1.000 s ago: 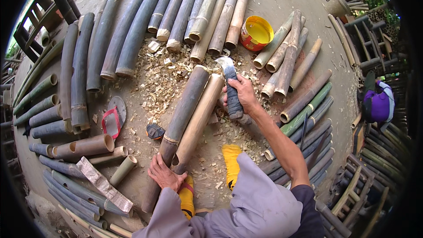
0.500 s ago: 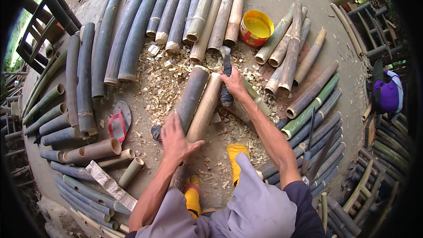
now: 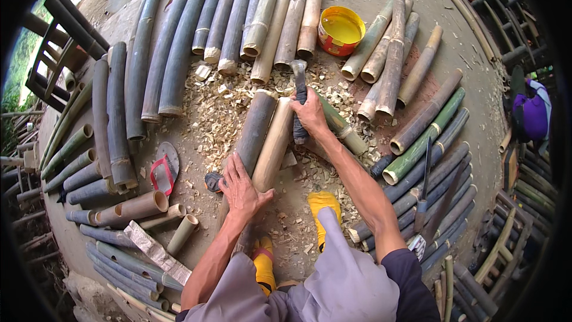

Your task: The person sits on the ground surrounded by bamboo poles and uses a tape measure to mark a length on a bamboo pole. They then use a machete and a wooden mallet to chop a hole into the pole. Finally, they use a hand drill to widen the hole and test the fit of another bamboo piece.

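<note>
Two bamboo poles lie side by side before me, a dark weathered pole [image 3: 257, 128] and a pale shaved pole [image 3: 274, 146]. Across their near part rests my left hand [image 3: 243, 191], its fingers spread over the dark pole and its thumb stretched over the pale one. My right hand [image 3: 310, 113] is closed round the black-wrapped handle of a short hand tool [image 3: 300, 92], beside the pale pole's far end. The tool stands nearly upright in this view, its metal head at the top. Its exact kind is not clear.
Wood chips [image 3: 217, 107] cover the ground around the poles. Rows of bamboo [image 3: 229, 30] lie beyond and on both sides. A yellow bucket [image 3: 341, 31] stands at the far right, a sandal [image 3: 164, 170] at left. A long blade [image 3: 424, 185] lies on the right-hand bamboo.
My left hand has settled on the poles, its fingers sharper and more spread than before. My right hand keeps its grip on the tool. The whole view has shifted slightly.
</note>
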Demonstrator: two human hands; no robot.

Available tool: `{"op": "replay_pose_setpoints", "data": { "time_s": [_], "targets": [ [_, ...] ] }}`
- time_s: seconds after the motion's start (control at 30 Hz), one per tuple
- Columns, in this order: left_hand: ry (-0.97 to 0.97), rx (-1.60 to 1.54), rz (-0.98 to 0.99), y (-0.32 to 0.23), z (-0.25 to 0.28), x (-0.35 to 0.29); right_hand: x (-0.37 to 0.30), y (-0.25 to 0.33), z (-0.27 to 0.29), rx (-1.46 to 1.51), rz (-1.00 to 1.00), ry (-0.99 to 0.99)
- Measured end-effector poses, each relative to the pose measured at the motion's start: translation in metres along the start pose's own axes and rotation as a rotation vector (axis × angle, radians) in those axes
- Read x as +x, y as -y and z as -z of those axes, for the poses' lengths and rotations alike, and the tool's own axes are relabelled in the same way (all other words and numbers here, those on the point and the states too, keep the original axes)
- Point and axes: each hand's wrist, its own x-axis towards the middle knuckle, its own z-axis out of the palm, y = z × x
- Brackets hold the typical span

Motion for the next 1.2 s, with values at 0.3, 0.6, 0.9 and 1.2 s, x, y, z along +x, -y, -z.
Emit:
{"op": "replay_pose_setpoints", "data": {
  "time_s": [0.3, 0.6, 0.9, 1.2],
  "targets": [
    [0.06, -0.056, 0.26, 0.033, 0.013, -0.089, -0.031, 0.022, 0.054, 0.078, -0.065, 0.163],
    [-0.151, -0.038, 0.371, 0.057, -0.039, -0.145, -0.026, 0.049, 0.087, 0.099, -0.333, 0.508],
    [-0.271, 0.035, 0.389, 0.053, -0.063, -0.147, -0.024, 0.085, 0.054, -0.086, -0.285, 0.549],
    [-0.17, -0.066, 0.369, 0.058, -0.038, -0.15, 0.027, 0.055, 0.039, 0.228, -0.488, 0.735]
  ]
}}
